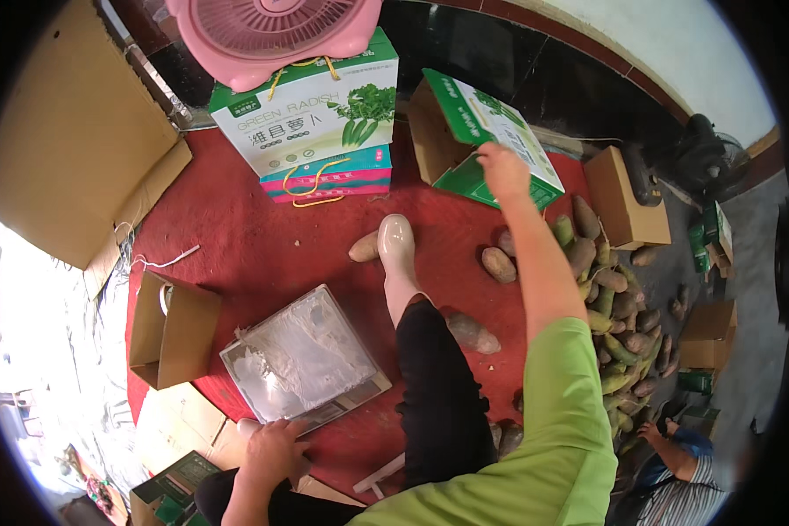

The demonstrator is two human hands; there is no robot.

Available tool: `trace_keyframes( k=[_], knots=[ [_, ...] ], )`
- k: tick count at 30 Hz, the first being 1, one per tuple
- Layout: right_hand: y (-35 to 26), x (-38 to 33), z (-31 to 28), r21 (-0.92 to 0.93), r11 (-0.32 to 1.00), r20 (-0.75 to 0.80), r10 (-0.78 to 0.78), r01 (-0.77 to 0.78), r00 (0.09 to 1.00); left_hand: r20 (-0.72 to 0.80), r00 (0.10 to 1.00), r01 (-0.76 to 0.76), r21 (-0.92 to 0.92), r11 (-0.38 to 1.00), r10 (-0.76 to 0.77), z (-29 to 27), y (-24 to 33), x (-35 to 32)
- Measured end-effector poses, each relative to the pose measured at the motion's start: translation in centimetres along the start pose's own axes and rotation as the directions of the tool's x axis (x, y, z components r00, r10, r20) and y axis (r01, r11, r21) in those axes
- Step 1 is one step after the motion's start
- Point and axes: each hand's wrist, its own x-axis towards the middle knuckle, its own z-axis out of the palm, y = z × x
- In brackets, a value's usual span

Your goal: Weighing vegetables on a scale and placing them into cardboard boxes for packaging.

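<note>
My right arm reaches forward, and my right hand [504, 173] is closed on the upper edge of a green and white cardboard box [522, 145]. The box lies tilted at the far right, its open end facing left. My left hand [273, 454] rests low in the view with its fingers laid out, over my bent leg and beside a flat scale [302, 355] wrapped in clear plastic. Nothing shows in that hand. One long tuber-like root [364, 248] lies against my white boot [397, 241]; another root [472, 333] lies right of my leg.
A heap of green and brown roots [618, 324] spreads on the right. Stacked cartons [316, 123] carry a pink fan [276, 31] at the back. An open brown box [175, 329] stands left, another brown box [627, 202] right. A person [688, 469] is at lower right.
</note>
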Motion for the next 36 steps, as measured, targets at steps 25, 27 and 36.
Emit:
trace_keyframes(
  k=[25, 27, 36],
  knots=[
    [2.6, -4.4, -27.7, 0.89, 0.42, 0.11, 0.178, -0.177, 0.978, -0.152, 0.988, -0.008, -0.144, 0.989, -0.014, 2.1, -2.1, -3.2],
    [0.0, -3.7, -30.1, 0.877, 0.462, 0.093, 0.103, -0.13, 0.99, -0.188, 0.982, -0.028, -0.179, 0.983, -0.006, 2.4, -2.8, -3.4],
    [-10.7, -0.1, -38.2, 0.997, 0.07, 0.064, -0.425, -0.038, 0.903, -0.54, 0.842, -0.16, -0.265, 0.951, -0.009, 0.5, -3.7, -4.6]
  ],
)
